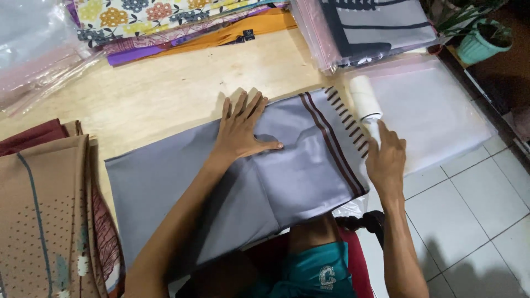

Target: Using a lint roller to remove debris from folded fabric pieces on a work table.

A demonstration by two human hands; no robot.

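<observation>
Covering the wooden table (165, 88), grey cloth (265, 182) overhangs tiled floor (486, 209).

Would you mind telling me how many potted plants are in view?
1: a green potted plant stands at the top right corner, beyond the plastic-bagged fabrics. Others may be hidden outside the frame.

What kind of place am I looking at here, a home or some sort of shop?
Probably a small textile packing or selling spot, perhaps home-based: a wooden table piled with folded patterned fabrics, cloths sealed in clear plastic bags, and a grey cloth being cleaned with a lint roller.
</observation>
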